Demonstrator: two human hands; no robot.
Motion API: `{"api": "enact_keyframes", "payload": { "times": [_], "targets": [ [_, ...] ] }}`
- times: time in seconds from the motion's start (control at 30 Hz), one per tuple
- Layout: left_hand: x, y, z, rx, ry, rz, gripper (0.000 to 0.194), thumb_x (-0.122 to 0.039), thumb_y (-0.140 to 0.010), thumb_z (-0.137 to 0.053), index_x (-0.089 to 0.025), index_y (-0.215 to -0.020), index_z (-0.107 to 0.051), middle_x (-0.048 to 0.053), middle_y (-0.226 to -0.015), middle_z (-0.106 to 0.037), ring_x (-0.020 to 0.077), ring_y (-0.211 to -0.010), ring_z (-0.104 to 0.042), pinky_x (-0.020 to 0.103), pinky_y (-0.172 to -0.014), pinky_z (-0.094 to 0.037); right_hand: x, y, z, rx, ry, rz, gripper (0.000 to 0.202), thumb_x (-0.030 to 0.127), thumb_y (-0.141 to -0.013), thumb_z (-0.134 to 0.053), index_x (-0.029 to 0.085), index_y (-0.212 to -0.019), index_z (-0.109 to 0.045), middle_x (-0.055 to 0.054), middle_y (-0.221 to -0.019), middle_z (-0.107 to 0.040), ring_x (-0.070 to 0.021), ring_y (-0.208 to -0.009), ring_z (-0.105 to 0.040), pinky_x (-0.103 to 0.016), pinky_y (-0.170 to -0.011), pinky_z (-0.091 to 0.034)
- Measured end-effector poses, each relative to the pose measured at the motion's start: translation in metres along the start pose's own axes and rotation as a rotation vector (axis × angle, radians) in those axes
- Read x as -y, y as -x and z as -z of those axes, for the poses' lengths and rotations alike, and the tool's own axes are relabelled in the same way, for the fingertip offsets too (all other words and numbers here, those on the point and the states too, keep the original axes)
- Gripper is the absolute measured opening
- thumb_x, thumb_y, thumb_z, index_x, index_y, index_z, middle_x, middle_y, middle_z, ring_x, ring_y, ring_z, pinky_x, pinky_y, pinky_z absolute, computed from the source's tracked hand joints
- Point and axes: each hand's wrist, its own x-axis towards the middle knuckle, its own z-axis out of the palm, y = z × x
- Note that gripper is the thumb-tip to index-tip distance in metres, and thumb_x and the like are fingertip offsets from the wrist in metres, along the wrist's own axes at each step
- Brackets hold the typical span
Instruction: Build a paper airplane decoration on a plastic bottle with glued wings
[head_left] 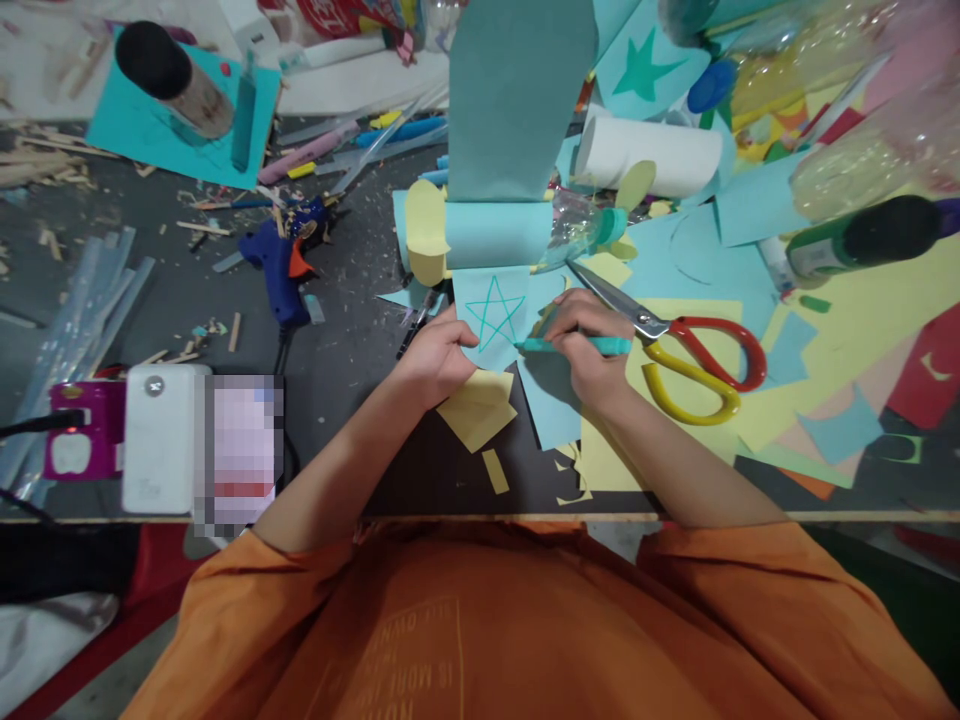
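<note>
A light-blue paper flap (pixel 465 283) bears a star outline (pixel 493 312) drawn in green. It extends toward me from a plastic bottle (pixel 574 228) wrapped in blue paper, with yellow paper discs (pixel 426 230) at its left end. My left hand (pixel 442 355) pinches the flap's lower left edge between thumb and fingers. In my right hand (pixel 592 340) is a teal marker (pixel 611 346), its tip touching the flap near the star's lower right point. Scissors (pixel 667 335) with one red and one yellow handle lie just right of that hand.
A blue glue gun (pixel 277 270) lies to the left, with clear glue sticks (pixel 97 300) farther out. Nearer me are a white power bank (pixel 161 430) and a blurred-out phone (pixel 241 440). Yellow paper sheets (pixel 622 450), scraps and a white paper roll (pixel 649 155) cover the right side.
</note>
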Motion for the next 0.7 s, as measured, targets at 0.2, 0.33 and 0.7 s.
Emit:
{"api": "enact_keyframes", "payload": {
  "times": [0.2,0.33,0.7],
  "targets": [
    [0.002,-0.002,0.004,0.045,0.038,-0.005,0.083,-0.001,-0.057,-0.045,-0.017,-0.138,-0.051,0.005,-0.136,-0.066,0.0325,-0.149,-0.038,0.061,-0.124,-0.025,-0.001,0.0,0.0,-0.011,-0.035,0.011,0.02,0.018,-0.07,-0.05,0.026,-0.051,-0.048,0.003,-0.047,-0.049,-0.0165,-0.051,-0.044,-0.041,-0.071,-0.047],
    [0.001,-0.001,0.005,0.032,0.023,-0.002,0.079,-0.001,-0.058,-0.047,-0.022,-0.134,-0.056,0.003,-0.133,-0.069,0.0347,-0.149,-0.037,0.059,-0.125,-0.022,-0.001,0.001,0.0,-0.008,-0.068,0.027,0.02,0.017,-0.071,-0.052,0.025,-0.053,-0.05,0.003,-0.049,-0.051,-0.016,-0.051,-0.045,-0.039,-0.067,-0.046],
    [-0.002,0.001,-0.001,-0.005,0.023,-0.009,0.085,0.001,-0.058,-0.046,-0.021,-0.141,-0.05,0.006,-0.135,-0.067,0.0306,-0.141,-0.049,0.054,-0.122,-0.032,-0.024,-0.013,0.009,-0.045,-0.324,-0.365,0.065,0.078,-0.09,-0.029,0.026,-0.071,-0.063,0.0,-0.06,-0.052,-0.0162,-0.055,-0.058,-0.035,-0.055,-0.052]
  ]
}}
